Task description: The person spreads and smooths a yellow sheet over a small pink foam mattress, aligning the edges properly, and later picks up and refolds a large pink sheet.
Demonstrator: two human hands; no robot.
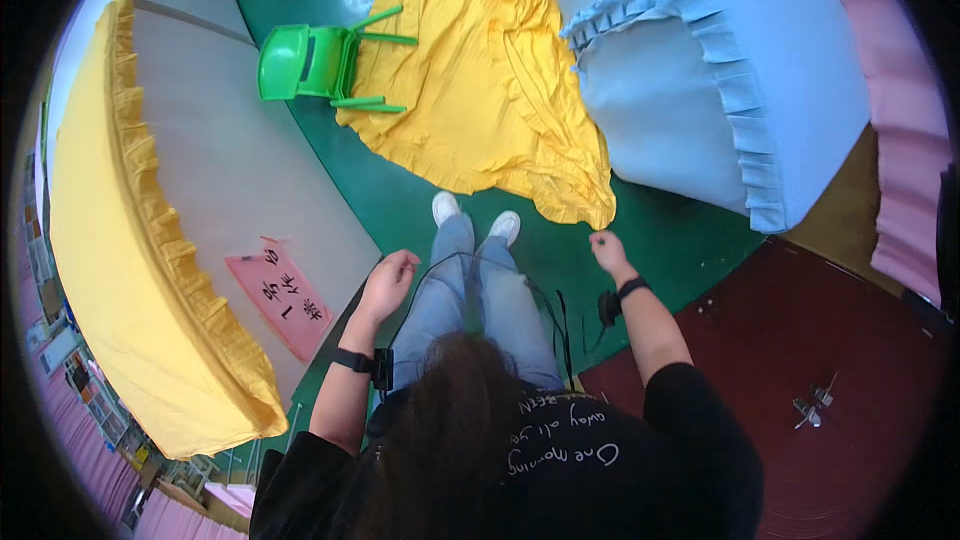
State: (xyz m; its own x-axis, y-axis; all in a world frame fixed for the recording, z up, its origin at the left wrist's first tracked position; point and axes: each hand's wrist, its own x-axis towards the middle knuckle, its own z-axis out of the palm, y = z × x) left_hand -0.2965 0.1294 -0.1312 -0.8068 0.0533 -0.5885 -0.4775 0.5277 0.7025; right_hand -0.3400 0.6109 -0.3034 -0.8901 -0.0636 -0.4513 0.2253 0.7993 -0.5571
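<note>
A yellow ruffled cloth (460, 70) lies spread and partly crumpled on the green floor in front of my feet. Its near right corner narrows to my right hand (608, 252), whose closed fingers pinch the edge. My left hand (388, 282) hovers beside my left leg, away from the cloth. Its fingers curve loosely, and nothing shows in them. Dark bands with small black devices circle both wrists.
A green plastic chair (310, 62) lies tipped over against the cloth's left side. On the left stands a pale panel (215, 130) with a pink paper sign (278, 295) and a yellow ruffled cover (130, 270). A blue ruffled cover (660, 100) drapes a bulky piece on the right, near a dark red floor area (740, 360).
</note>
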